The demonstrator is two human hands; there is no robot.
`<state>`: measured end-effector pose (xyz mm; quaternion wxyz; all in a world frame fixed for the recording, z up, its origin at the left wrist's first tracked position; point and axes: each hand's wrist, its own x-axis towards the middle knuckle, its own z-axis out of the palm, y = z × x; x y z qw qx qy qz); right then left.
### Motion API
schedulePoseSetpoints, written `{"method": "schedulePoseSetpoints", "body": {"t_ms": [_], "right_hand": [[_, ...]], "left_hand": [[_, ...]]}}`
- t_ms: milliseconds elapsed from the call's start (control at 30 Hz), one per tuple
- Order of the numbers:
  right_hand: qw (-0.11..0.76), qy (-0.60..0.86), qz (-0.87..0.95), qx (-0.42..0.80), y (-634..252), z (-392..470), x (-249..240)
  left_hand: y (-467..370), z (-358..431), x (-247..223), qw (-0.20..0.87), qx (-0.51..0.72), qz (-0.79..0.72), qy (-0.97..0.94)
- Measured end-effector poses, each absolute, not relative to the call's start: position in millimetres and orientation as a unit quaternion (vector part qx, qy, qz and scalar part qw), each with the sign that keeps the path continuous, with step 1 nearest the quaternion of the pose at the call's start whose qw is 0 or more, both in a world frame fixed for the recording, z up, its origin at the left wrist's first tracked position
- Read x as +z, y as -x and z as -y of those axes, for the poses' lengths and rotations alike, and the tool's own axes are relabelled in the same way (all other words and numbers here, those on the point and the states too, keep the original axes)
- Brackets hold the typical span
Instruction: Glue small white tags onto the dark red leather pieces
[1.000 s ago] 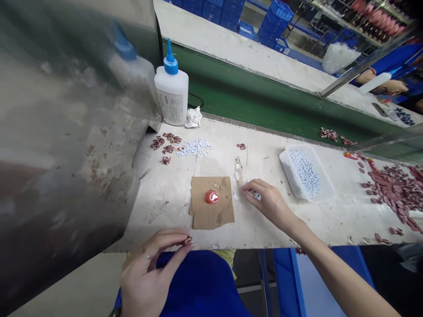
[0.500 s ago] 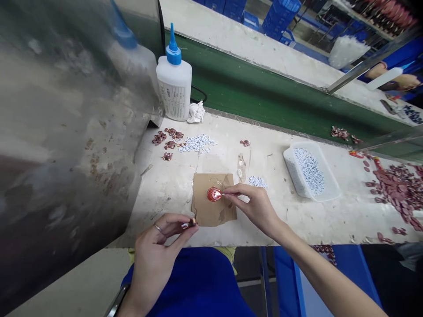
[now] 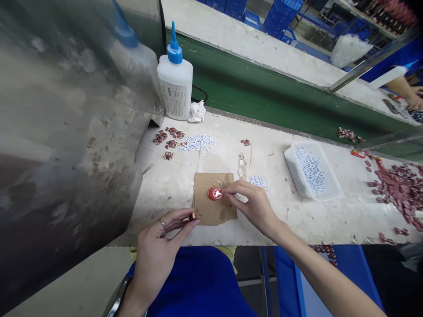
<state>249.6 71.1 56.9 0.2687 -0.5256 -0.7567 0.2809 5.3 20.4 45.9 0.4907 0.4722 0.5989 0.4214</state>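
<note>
Between the thumb and fingers of my left hand (image 3: 165,240) is a small dark brown figurine piece (image 3: 191,216) with a light patch, held just off the cardboard's lower left corner. My right hand (image 3: 251,203) pinches a thin stick, mostly hidden by the fingers, whose tip reaches the small red cap (image 3: 214,193). Something white and glossy lies in that cap. It sits on a torn piece of brown cardboard (image 3: 206,213). Small white-and-blue pieces (image 3: 259,182) lie just beyond my right hand.
A white squeeze bottle (image 3: 176,88) with a blue nozzle stands behind, beside crumpled tissue (image 3: 197,111). Brown figurine pieces (image 3: 168,144) and white bits (image 3: 198,143) lie at left. A plastic tub (image 3: 330,189) and a brown heap (image 3: 398,187) are right. A metal panel (image 3: 82,132) borders the left.
My left fingers have turned the small brown piece a little, so its light patch faces differently. My right hand stays at the red cap. Across the belt, another person's hands have shifted.
</note>
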Motion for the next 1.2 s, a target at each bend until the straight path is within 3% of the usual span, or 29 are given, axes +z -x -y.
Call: {"method": "schedulePoseSetpoints", "body": {"t_ms": [167, 433, 733, 1000, 1200], "right_hand": [[0.285, 0.518, 0.752, 0.291, -250, -70, 59], [0.406, 0.489, 0.648, 0.420, -221, -41, 98], [0.392, 0.477, 0.629, 0.472, -210, -33, 106], [0.365, 0.454, 0.692, 0.427, -213, -31, 108], [0.304, 0.416, 0.825, 0.234, -215, -26, 118]], "left_hand": [[-8, -22, 52, 0.435, 0.435, -0.580, -0.534], [-14, -20, 65, 0.334, 0.453, -0.523, -0.640], [-17, -20, 70, 0.322, 0.456, -0.504, -0.659], [-16, -21, 71, 0.307, 0.451, -0.518, -0.659], [-19, -22, 82, 0.291, 0.457, -0.501, -0.675]]}}
